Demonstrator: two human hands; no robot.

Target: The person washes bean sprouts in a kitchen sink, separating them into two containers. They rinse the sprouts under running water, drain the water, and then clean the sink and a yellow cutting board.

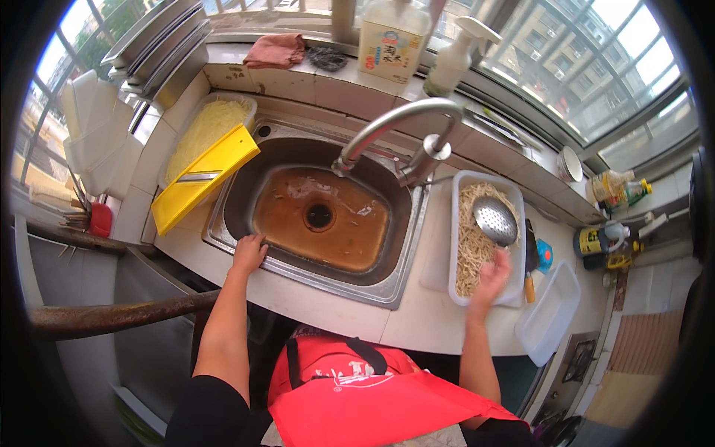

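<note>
My left hand (pixel 250 252) rests on the front left rim of a stainless steel sink (pixel 399 299), its fingers over the edge. Shallow brownish water (pixel 290 234) covers the sink's bottom around the drain. My right hand (pixel 491 276), slightly blurred, is over a white plastic tub (pixel 457 223) of pale, thin shreds (pixel 472 257). Just beyond its fingers, a perforated metal skimmer (pixel 495 220) lies on the shreds. The skimmer's handle is hidden, so I cannot tell whether my fingers grip it.
A curved faucet (pixel 402 114) arches over the sink. Left of it, a yellow slicer board (pixel 204 179) leans across a tub of yellowish shreds (pixel 209 131). On the right are a wooden-handled tool (pixel 529 288), a translucent tray (pixel 550 313) and bottles (pixel 600 237). A rusty bar (pixel 123 315) crosses at left.
</note>
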